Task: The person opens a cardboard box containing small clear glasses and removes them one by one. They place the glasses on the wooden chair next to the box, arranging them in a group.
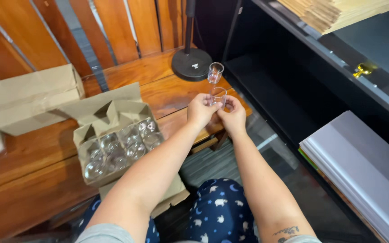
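Hands meet over the far edge of the wooden tabletop (37, 166), both gripping one small clear glass (218, 96). The left hand (200, 110) pinches the glass from its left side, thumb and fingers (212, 104) pressed against the wall; the right hand (233, 116) pinches it from the right, fingers curled close to the rim. The glass is upright between them, lifted off the tabletop. A second clear glass (215, 72) stands just behind it, near the round black base of a stand (192, 64); whether it touches the held glass cannot be told.

To the left of the hands, an open cardboard box (113, 135) with dividers rests on the tabletop, and more clear glasses (124, 146) sit in its compartments, two compartments toward the back showing bare cardboard. A closed cardboard box (34, 96) lies further left, apart from the open one. Beyond the tabletop on the right is a dark shelf unit (302, 67), with a stack of grey boards (361, 166) leaning below it. Blue trousers with a white moon-and-star print (217, 211) show at the bottom edge.
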